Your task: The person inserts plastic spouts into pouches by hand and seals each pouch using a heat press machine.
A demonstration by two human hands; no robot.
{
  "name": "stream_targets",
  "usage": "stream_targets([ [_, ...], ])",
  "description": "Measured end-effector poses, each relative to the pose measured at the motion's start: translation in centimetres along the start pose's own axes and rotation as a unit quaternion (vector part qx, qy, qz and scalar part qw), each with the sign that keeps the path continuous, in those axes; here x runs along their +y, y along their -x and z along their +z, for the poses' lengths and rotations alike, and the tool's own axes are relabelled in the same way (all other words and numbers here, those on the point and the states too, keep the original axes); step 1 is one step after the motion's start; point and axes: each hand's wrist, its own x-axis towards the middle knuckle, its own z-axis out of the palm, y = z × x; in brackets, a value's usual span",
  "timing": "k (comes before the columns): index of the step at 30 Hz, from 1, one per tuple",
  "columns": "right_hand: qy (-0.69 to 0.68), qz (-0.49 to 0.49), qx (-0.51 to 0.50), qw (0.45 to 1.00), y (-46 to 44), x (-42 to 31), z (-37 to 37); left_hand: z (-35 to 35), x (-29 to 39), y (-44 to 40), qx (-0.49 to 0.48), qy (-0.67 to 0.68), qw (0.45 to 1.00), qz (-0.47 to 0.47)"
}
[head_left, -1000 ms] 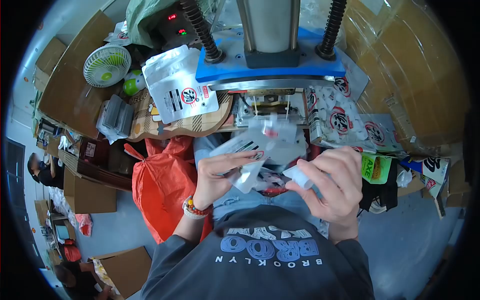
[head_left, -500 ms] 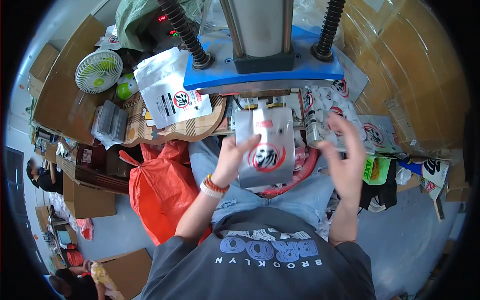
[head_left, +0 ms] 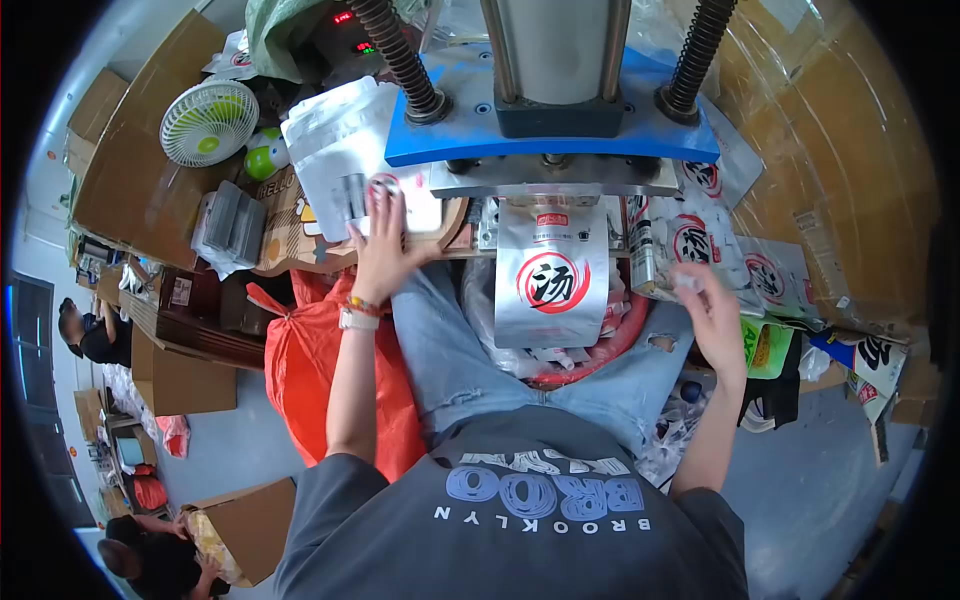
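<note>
A silver pouch (head_left: 551, 290) with a red ring and black character hangs from the front of the press (head_left: 555, 178), its top edge under the press head. My left hand (head_left: 383, 245) rests, fingers spread, on the stack of silver pouches (head_left: 330, 150) at the left. At the right, my right hand (head_left: 712, 310) has its fingertips closed on a small whitish piece, beside the printed pouches and small white pieces (head_left: 690, 235). Below the hanging pouch is a red-rimmed basket (head_left: 628, 335) between my knees.
A fan (head_left: 209, 123) and a stack of clear plastic cases (head_left: 233, 225) stand at the left. A red bag (head_left: 330, 370) lies beside my left leg. Large cardboard (head_left: 850, 170) rises at the right. Two co-workers (head_left: 100, 335) are at the far left.
My left hand has let go of the pouch and moved left to the stack. The pouch now sits at the press. My right hand has moved slightly right and down, and its fingers have closed on a small piece.
</note>
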Motion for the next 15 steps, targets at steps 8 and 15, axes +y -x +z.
stream_targets([
  [8,-0.036,-0.313,0.178,0.932,2.2,-11.3,1.9,-6.7,3.8,6.7,0.133,0.336,0.932,-0.015],
  [15,0.02,-0.501,0.044,0.864,2.5,-14.6,5.2,-14.9,8.9,8.5,0.128,0.336,0.897,0.258],
])
